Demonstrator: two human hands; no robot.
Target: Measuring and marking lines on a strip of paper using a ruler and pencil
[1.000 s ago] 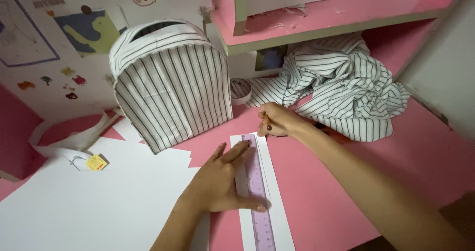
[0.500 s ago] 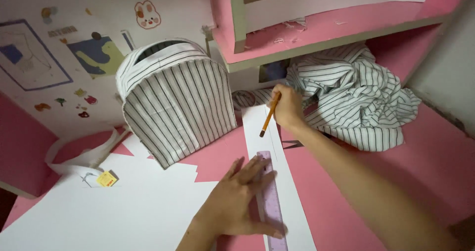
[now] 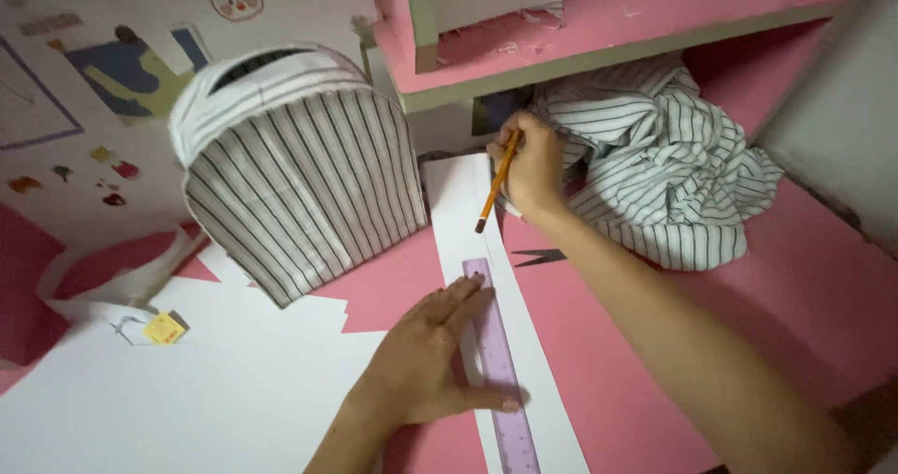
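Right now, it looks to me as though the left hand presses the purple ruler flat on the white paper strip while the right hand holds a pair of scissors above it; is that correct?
Not quite: the head view shows the right hand holding a yellow pencil, not scissors. The left hand does press the purple ruler onto the white paper strip.

I count one pencil point(image 3: 496, 183), one purple ruler point(image 3: 500, 371), one paper strip point(image 3: 468, 203), one striped bag point(image 3: 299, 175), one striped cloth heap point(image 3: 664, 165), and one yellow eraser point(image 3: 165, 328).
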